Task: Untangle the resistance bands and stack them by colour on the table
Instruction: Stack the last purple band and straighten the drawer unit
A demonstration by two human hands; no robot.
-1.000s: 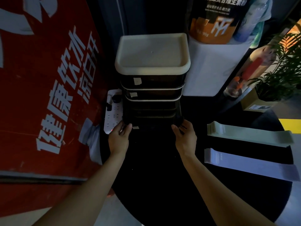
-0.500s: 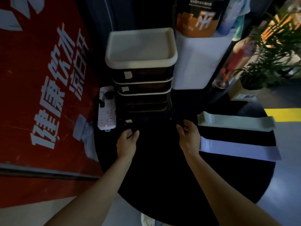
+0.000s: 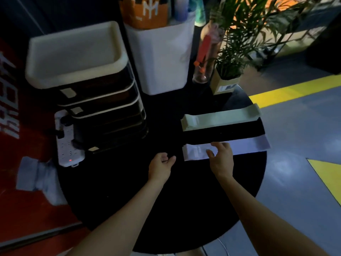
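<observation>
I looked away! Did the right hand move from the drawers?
Yes. The right hand left the black stacked drawer unit and went right, over the pale purple flat band.

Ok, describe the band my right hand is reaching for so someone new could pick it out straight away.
On the round black table, look right of the drawer tower, where two flat bands lie side by side. Yours is the pale lilac band, the one nearer you, under the right hand. The other, the pale green band, lies further away.
</observation>
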